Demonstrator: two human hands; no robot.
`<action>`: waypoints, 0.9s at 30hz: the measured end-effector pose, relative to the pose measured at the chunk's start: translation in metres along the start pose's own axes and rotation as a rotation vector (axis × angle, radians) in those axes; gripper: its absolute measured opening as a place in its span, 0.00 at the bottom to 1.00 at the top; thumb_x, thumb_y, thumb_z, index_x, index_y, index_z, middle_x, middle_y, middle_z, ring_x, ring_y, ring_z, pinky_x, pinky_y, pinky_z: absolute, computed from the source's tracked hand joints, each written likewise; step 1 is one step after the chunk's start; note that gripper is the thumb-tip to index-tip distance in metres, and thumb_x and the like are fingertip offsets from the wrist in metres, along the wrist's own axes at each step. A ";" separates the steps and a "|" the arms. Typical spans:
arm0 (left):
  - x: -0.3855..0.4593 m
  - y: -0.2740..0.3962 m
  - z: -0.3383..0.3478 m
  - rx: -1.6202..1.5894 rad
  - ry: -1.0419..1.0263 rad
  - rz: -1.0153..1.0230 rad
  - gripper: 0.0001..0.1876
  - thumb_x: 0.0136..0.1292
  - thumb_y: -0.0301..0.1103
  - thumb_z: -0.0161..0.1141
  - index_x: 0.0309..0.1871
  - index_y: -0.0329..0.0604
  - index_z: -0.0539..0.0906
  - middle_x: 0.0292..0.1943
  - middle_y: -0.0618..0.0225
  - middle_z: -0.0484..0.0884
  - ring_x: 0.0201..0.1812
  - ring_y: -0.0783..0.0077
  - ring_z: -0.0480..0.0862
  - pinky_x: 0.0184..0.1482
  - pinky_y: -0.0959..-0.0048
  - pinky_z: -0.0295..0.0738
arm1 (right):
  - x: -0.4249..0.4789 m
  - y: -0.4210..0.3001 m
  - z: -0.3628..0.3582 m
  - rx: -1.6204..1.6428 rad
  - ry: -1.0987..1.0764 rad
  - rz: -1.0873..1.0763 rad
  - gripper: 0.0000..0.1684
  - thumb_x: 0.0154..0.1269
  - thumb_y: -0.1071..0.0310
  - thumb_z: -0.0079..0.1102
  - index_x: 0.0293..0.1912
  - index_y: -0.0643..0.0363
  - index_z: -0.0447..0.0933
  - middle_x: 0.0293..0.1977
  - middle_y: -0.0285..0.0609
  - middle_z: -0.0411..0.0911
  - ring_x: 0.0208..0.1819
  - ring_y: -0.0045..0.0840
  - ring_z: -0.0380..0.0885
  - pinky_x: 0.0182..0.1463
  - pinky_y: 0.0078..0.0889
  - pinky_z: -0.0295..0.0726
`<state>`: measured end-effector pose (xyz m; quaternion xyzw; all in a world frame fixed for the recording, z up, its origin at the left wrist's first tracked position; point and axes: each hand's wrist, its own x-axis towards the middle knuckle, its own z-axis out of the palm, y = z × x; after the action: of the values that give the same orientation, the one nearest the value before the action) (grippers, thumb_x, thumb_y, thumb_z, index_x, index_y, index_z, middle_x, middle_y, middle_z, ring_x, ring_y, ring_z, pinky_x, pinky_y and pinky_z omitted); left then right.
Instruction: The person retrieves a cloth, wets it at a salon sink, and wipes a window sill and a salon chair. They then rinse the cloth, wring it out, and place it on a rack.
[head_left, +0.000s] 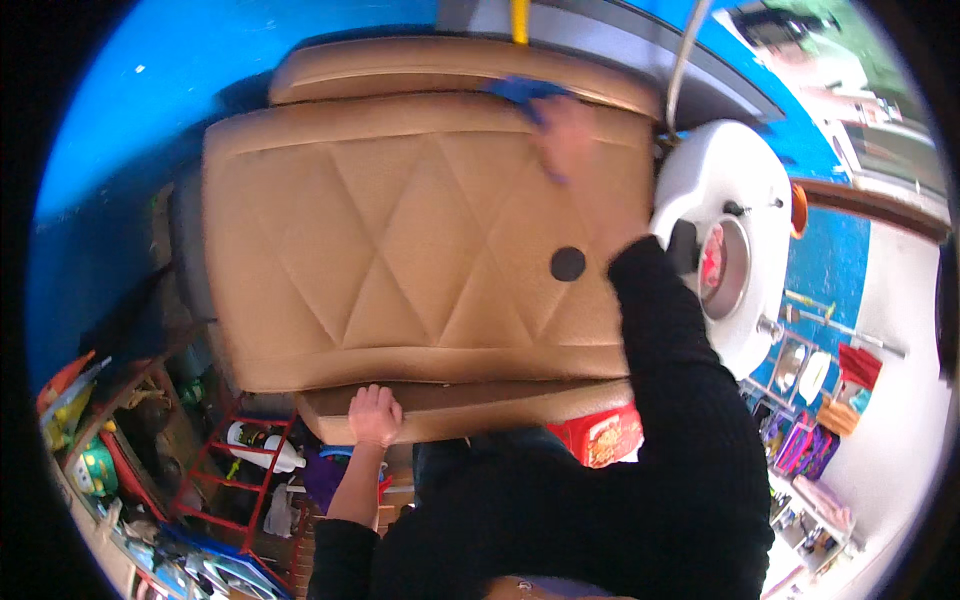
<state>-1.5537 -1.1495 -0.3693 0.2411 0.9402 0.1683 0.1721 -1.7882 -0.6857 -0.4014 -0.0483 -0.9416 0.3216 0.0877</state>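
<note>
Before me lies a tan upholstered bench pad (420, 247) with diamond stitching, apparently faux leather, and a black round spot (568, 264) on its right part. My right hand (566, 135), blurred, presses a blue cloth (529, 91) onto the pad's far right part. The cloth reaches the seam beside the far padded bolster (450, 61). At the near side, my left hand (376, 415) curls its fingers over the near padded bolster (480, 424). A dark gap separates that bolster from the pad.
A white wash basin (757, 165) adjoins the pad's right end, with something red inside its bowl. At lower left stand a red metal rack (214, 480) and a white bottle (255, 439). A red printed package (600, 435) sits below the near bolster. A blue wall (172, 90) rises behind.
</note>
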 end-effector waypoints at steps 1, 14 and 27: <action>0.000 -0.001 -0.002 -0.003 0.014 0.005 0.05 0.44 0.32 0.56 0.24 0.46 0.72 0.25 0.64 0.70 0.30 0.59 0.72 0.31 0.62 0.68 | 0.001 0.011 -0.040 -0.615 0.092 -0.180 0.29 0.52 0.61 0.58 0.57 0.48 0.68 0.50 0.47 0.70 0.53 0.39 0.67 0.57 0.42 0.65; -0.004 -0.007 -0.005 -0.072 0.073 0.008 0.06 0.44 0.34 0.58 0.24 0.48 0.72 0.24 0.68 0.70 0.30 0.65 0.73 0.31 0.66 0.68 | 0.101 -0.027 0.017 -0.421 0.795 0.914 0.41 0.48 0.58 0.63 0.62 0.46 0.58 0.56 0.51 0.60 0.55 0.48 0.62 0.50 0.56 0.68; -0.004 -0.011 -0.006 -0.040 0.027 -0.001 0.07 0.46 0.37 0.57 0.27 0.47 0.75 0.27 0.68 0.71 0.34 0.66 0.73 0.34 0.67 0.70 | 0.094 -0.307 0.199 -0.320 -0.125 -0.409 0.31 0.43 0.64 0.62 0.52 0.42 0.71 0.52 0.42 0.67 0.51 0.42 0.65 0.45 0.49 0.71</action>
<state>-1.5570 -1.1619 -0.3669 0.2348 0.9389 0.1904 0.1646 -1.9303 -1.0331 -0.3550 0.1496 -0.9742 0.1465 0.0837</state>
